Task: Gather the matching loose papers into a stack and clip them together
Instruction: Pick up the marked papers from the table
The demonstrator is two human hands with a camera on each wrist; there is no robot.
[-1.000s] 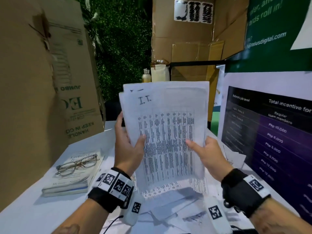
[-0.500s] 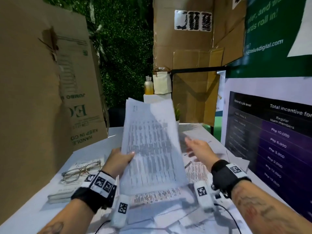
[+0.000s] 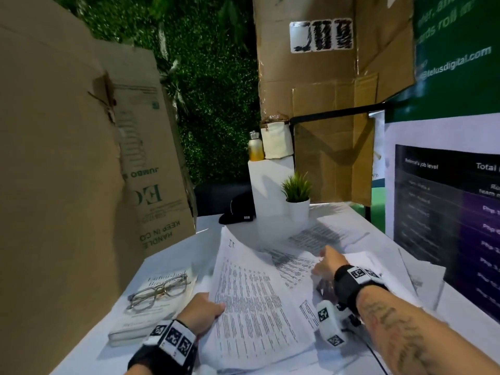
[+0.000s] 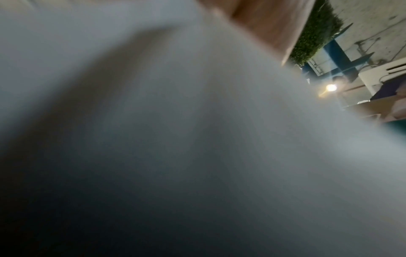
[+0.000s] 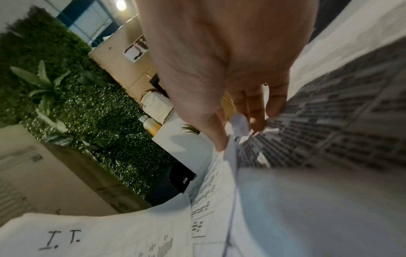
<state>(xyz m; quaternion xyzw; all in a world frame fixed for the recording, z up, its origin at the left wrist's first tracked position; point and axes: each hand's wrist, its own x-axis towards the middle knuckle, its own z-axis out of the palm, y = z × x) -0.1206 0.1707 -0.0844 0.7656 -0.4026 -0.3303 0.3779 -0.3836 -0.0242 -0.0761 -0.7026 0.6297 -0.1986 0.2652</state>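
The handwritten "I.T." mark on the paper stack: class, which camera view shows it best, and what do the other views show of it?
The right wrist view: the "I.T." mark is large and sharp at the sheet's corner. The head view shows the mark small and blurred, at the far end of the paper stack held by the left hand. The left wrist view shows only blurred white paper.

Ctr frame: sheaf of papers lies over loose sheets on the table, w/ left hand at its lower-left edge, right hand to its right. Lower left: glasses on a book; behind the papers, a potted plant w/ a cap to its left.
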